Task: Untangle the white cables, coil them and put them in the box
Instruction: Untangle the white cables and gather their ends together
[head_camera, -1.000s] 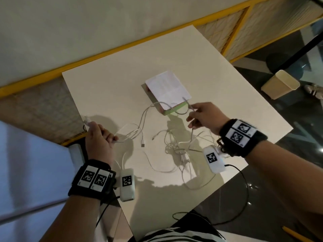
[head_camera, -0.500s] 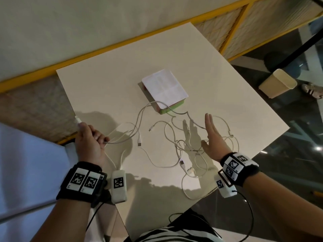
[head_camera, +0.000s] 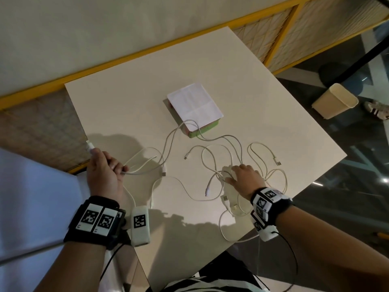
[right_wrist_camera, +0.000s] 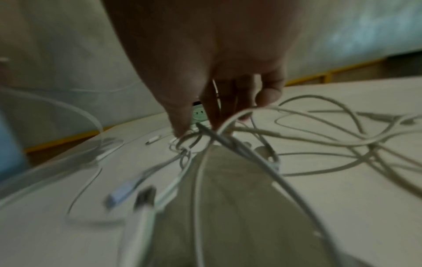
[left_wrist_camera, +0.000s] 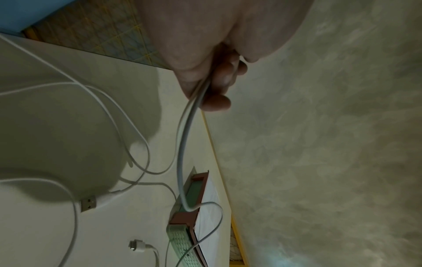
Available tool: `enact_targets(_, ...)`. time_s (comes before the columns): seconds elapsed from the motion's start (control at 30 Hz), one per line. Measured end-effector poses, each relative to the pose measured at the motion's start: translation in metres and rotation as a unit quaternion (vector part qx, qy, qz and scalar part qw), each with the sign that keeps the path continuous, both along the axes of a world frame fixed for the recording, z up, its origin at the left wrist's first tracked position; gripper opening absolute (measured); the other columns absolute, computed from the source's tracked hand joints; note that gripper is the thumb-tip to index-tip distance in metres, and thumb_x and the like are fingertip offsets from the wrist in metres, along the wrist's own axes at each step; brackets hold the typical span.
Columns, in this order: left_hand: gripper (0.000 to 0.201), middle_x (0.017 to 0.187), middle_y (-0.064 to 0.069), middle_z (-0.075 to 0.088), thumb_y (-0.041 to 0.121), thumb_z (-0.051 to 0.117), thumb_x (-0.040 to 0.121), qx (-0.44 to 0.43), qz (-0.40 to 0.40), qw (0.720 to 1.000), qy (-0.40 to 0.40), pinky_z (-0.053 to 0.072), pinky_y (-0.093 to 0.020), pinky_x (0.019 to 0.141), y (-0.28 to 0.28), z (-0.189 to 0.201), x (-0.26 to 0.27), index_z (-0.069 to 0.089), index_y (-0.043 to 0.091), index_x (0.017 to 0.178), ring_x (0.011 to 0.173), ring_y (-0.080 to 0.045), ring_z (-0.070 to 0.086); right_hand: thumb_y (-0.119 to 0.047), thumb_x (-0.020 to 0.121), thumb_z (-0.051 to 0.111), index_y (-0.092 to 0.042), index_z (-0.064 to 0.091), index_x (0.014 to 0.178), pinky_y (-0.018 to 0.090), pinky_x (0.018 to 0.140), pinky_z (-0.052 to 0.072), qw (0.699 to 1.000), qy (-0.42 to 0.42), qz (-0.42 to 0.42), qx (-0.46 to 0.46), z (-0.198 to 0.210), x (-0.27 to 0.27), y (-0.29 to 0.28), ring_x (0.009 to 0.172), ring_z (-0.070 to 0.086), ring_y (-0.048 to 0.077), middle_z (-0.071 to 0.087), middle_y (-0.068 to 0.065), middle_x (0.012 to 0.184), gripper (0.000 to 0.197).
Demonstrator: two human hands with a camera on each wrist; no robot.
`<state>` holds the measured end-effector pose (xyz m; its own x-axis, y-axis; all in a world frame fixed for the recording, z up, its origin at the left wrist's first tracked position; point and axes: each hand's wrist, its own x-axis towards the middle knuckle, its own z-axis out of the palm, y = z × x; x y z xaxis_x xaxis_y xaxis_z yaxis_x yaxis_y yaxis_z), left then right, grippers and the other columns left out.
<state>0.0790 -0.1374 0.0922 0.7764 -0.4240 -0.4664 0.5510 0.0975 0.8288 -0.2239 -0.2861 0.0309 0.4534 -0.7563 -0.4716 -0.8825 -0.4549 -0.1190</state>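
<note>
Several white cables [head_camera: 212,165] lie tangled across the cream table [head_camera: 130,106]. The box [head_camera: 205,130] has green sides and a white sheet on top, and one cable runs over its near corner. My left hand [head_camera: 117,169] grips a cable at the table's left edge, and its plug [head_camera: 90,146] sticks out past the fist. In the left wrist view that cable [left_wrist_camera: 182,144] hangs from my left hand [left_wrist_camera: 212,90] towards the box [left_wrist_camera: 182,240]. My right hand [head_camera: 233,175] is down on the knot at the front right. Its thumb and fingers [right_wrist_camera: 198,126] pinch strands there; the view is blurred.
Loose plugs [head_camera: 277,162] lie round the tangle. A beige bin [head_camera: 334,101] stands on the dark floor to the right, beyond the table's edge. A yellow-framed rail [head_camera: 147,49] runs behind the table. Some cable hangs over the near edge [head_camera: 223,228].
My right hand let go of the cable near the box, swung back open, then came down onto the knot at the front right. My left hand has kept its grip.
</note>
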Motion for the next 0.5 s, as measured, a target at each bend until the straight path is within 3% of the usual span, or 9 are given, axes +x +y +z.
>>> enact_targets(0.03,0.042,0.045,0.011,0.032,0.049,0.035,0.100,0.001,0.002,1.000,-0.001,0.040,-0.018,0.047,0.000,0.001,-0.001,0.042,0.024,0.067,0.040,-0.007,0.029,-0.038,0.092,0.048,-0.015,0.055,0.119,0.039,0.090,0.046,0.999,0.024,-0.018,0.038,-0.001,0.005,-0.006,0.107,0.057,0.029,0.061,0.010,0.118,0.036)
enact_targets(0.1,0.043,0.045,0.010,0.032,0.049,0.035,0.100,0.005,0.002,1.000,-0.004,0.041,-0.018,0.048,0.001,0.002,-0.002,0.042,0.023,0.067,0.040,-0.007,0.029,-0.027,0.091,0.049,-0.013,0.063,0.104,0.035,0.079,0.050,0.995,-0.015,-0.061,0.073,0.003,0.013,-0.015,0.094,0.063,0.031,0.067,0.012,0.105,0.024)
enact_targets(0.17,0.043,0.045,0.010,0.032,0.049,0.035,0.100,0.008,0.004,1.000,-0.007,0.041,-0.019,0.048,0.002,0.002,-0.003,0.042,0.023,0.066,0.041,-0.008,0.029,-0.024,0.090,0.054,-0.013,0.065,0.095,0.034,0.072,0.054,0.985,-0.135,-0.104,0.036,0.011,0.019,-0.021,0.082,0.066,0.029,0.070,0.011,0.091,0.016)
enact_targets(0.23,0.043,0.046,0.010,0.032,0.049,0.034,0.100,0.009,0.007,1.000,-0.011,0.041,-0.020,0.049,0.003,0.003,-0.003,0.042,0.023,0.066,0.042,-0.008,0.029,-0.021,0.088,0.060,-0.013,0.064,0.090,0.032,0.066,0.057,0.940,-0.307,-0.141,0.042,0.027,0.024,-0.020,0.069,0.068,0.022,0.070,0.005,0.079,0.009)
enact_targets(0.3,0.043,0.046,0.010,0.031,0.048,0.034,0.101,0.009,0.005,1.000,-0.016,0.042,-0.019,0.049,0.002,0.003,-0.005,0.042,0.023,0.067,0.043,-0.008,0.029,-0.017,0.087,0.064,-0.013,0.062,0.088,0.027,0.064,0.057,0.907,-0.393,-0.117,0.093,0.043,0.025,-0.013,0.065,0.068,0.015,0.069,-0.001,0.076,0.005)
enact_targets(0.33,0.042,0.046,0.010,0.031,0.047,0.034,0.101,0.009,0.005,1.000,-0.018,0.042,-0.019,0.049,0.001,0.003,-0.005,0.042,0.024,0.067,0.043,-0.009,0.028,-0.018,0.087,0.064,-0.013,0.063,0.089,0.027,0.066,0.056,0.917,-0.383,-0.055,0.094,0.047,0.022,-0.008,0.067,0.068,0.014,0.069,-0.002,0.079,0.005)
enact_targets(0.43,0.042,0.046,0.009,0.031,0.047,0.035,0.101,0.007,0.007,1.000,-0.012,0.042,-0.019,0.048,-0.003,0.002,-0.007,0.042,0.024,0.066,0.042,-0.008,0.028,-0.020,0.087,0.064,-0.012,0.069,0.095,0.034,0.077,0.054,0.946,-0.249,0.182,0.104,0.041,0.010,0.009,0.080,0.067,0.019,0.072,0.003,0.092,0.013)
enact_targets(0.5,0.042,0.046,0.010,0.031,0.048,0.035,0.100,0.003,0.005,1.000,-0.008,0.042,-0.018,0.047,-0.005,0.000,-0.008,0.042,0.024,0.066,0.041,-0.008,0.029,-0.021,0.084,0.066,-0.014,0.069,0.102,0.030,0.085,0.051,0.940,-0.181,0.233,0.168,0.028,0.002,0.017,0.091,0.064,0.020,0.069,0.005,0.104,0.020)
